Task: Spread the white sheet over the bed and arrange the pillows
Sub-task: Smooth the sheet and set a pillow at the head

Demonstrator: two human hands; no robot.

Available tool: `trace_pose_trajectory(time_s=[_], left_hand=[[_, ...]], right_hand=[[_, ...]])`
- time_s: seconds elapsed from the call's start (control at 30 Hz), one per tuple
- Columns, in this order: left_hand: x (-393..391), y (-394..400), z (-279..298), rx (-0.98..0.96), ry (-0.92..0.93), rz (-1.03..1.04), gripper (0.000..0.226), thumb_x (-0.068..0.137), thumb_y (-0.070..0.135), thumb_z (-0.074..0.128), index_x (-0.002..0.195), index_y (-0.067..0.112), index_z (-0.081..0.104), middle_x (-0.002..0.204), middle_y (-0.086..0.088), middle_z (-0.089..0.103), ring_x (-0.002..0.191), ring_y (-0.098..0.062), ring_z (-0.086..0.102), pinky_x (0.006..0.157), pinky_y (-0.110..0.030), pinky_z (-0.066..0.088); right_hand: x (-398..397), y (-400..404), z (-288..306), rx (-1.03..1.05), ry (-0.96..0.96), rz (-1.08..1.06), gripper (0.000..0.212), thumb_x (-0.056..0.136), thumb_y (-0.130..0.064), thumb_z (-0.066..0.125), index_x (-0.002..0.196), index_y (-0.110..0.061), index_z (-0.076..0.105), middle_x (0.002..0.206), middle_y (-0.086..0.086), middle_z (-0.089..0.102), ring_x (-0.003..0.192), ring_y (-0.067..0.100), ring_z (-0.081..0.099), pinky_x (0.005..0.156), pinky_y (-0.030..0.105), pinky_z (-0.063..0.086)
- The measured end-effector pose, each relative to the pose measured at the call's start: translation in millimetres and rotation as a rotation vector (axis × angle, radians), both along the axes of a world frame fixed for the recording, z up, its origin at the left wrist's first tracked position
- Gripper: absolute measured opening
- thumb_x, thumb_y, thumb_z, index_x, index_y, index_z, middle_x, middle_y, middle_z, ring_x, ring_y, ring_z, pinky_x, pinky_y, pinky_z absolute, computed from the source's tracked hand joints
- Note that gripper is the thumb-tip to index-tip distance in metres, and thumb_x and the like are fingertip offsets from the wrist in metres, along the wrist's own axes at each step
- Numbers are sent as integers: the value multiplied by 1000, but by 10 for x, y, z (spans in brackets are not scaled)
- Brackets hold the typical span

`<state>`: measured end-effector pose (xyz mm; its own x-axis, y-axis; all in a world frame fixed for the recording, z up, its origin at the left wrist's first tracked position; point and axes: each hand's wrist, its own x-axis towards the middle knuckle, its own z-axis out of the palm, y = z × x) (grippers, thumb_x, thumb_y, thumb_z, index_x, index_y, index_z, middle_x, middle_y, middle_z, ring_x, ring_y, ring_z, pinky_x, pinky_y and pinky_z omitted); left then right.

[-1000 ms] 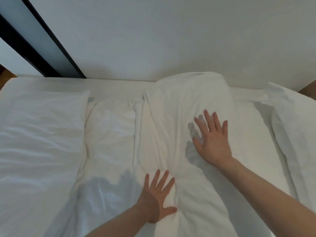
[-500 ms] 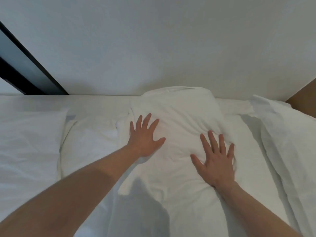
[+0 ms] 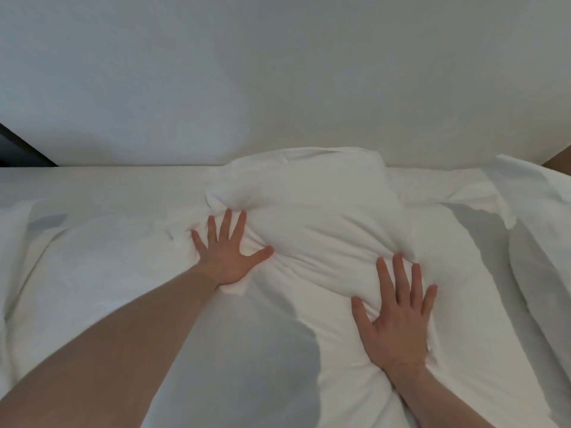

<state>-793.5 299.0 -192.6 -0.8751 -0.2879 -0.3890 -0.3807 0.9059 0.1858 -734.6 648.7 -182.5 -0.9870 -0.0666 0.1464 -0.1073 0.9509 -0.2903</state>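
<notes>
Both hands sit farther up the pillow (image 3: 312,230) than a second ago. Left hand (image 3: 227,253), which one second back pressed low near the bottom centre of the frame, now lies flat on the pillow's left flank, centre-left of frame; the jump came in the first half-second, with only a small further push since. Right hand (image 3: 398,316) has kept to the lower right of the pillow with little shift. Camera view has tipped up as well: more wall (image 3: 278,72) shows, and the dark frame (image 3: 21,152) at the upper left is nearly out of shot.

Fingers: both hands flat and splayed, palms down, thumbs out, nothing pinched. Cloth bunches into creases at the left fingertips (image 3: 227,214), so that hand bears down with some force (judgement from the folds).

Reading for the task: the step in hand looks like plumping and squaring this pillow. The sheet (image 3: 92,273) already lies under it, wrinkled at left.

Orientation: the pillow's long axis runs from bottom centre of the frame up to the wall, its far short end butting against the wall at centre. A second pillow (image 3: 543,242) lies at the right edge, apart from the first.
</notes>
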Motion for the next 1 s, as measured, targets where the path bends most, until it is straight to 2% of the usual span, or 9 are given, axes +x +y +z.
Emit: trace_pose_trajectory(time_s=[0.1,0.23,0.43,0.63,0.73,0.8,0.83,0.9,1.0], left_hand=[[-86,-19,-230,-24,28,-4,119,56,107,8,155,47,-21,165,12,-30,152,-27,-29,116,-64,-20],[-106,46,-285,-49,58,-2,116,61,105,10,157,45,-16,167,10,-24,154,-30,-25,117,-63,-20],[328,78,50,-11,-19,-51,102,78,94,13,160,40,-13,169,5,-20,155,-28,-19,122,-56,-16],[1693,403,456,124,-44,-105,96,81,89,5,162,38,-4,170,7,-14,157,-22,-15,125,-51,-11],[2622,619,643,139,-38,-154,94,82,85,-2,161,35,-11,168,8,-21,156,-21,-19,125,-49,-11],[3305,777,676,147,-54,-195,93,86,84,5,161,32,-12,168,5,-24,155,-21,-22,124,-50,-8],[3639,858,687,141,-72,-212,93,89,83,14,163,30,-6,170,3,-18,156,-23,-18,123,-51,-3],[4195,999,648,154,-152,-244,95,90,81,32,163,22,16,172,-5,5,158,-29,2,119,-54,12],[4544,1111,454,84,-195,-300,98,87,82,39,158,14,35,168,-10,22,155,-32,18,114,-57,21]], right_hand=[[-107,-19,-222,-22,58,10,83,86,-59,48,158,-23,31,168,3,19,156,33,8,121,66,6],[-154,1,-304,-18,70,15,81,87,-58,48,158,-22,31,168,5,20,156,34,9,121,65,4],[56,15,-16,79,-113,2,83,94,-66,36,163,-29,6,171,0,1,157,30,-6,124,60,3],[645,156,453,93,-334,13,84,96,-71,21,162,-26,-3,171,6,-5,156,33,-1,125,55,10],[1256,336,702,79,-393,37,84,94,-74,21,162,-31,-5,171,2,-7,157,30,-3,126,52,7],[1770,480,834,66,-401,35,87,91,-75,25,162,-32,-2,171,-3,-7,157,27,-5,126,53,6],[2032,549,861,48,-391,18,90,88,-76,28,162,-32,3,171,-4,-4,157,26,-3,125,54,7],[2478,658,844,21,-368,-34,94,84,-80,30,162,-27,18,171,-2,7,157,30,6,124,57,13],[2789,700,696,13,-382,-42,100,85,-84,24,160,-18,26,170,4,14,156,35,10,122,60,16]])
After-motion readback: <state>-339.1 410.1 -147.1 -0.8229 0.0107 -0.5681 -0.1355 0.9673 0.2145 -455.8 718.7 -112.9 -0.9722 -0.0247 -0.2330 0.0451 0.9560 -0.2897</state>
